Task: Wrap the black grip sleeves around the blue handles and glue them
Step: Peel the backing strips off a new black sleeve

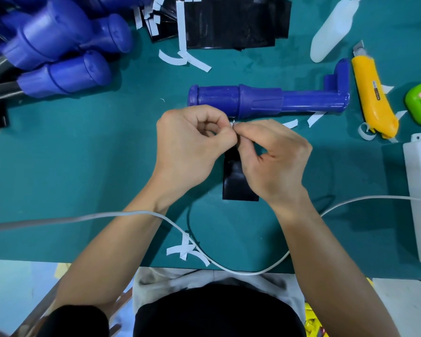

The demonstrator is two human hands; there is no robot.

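Hands meet in the middle of the green tabletop (83,166): left hand (190,147) and right hand (272,159), fingers curled tight, both pinch the top of a flat black sleeve (236,186), just beside the blue plastic handle (265,100).

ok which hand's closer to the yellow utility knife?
Right. The right hand, pinching the black grip sleeve with the left hand, is down-left of the yellow utility knife; the left hand is farther left.

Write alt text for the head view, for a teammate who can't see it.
The left hand and right hand pinch the top edge of a black grip sleeve at the green table, a scrap of white strip showing where they meet. A bare blue handle lies just beyond, a yellow utility knife and white bottle to its right.
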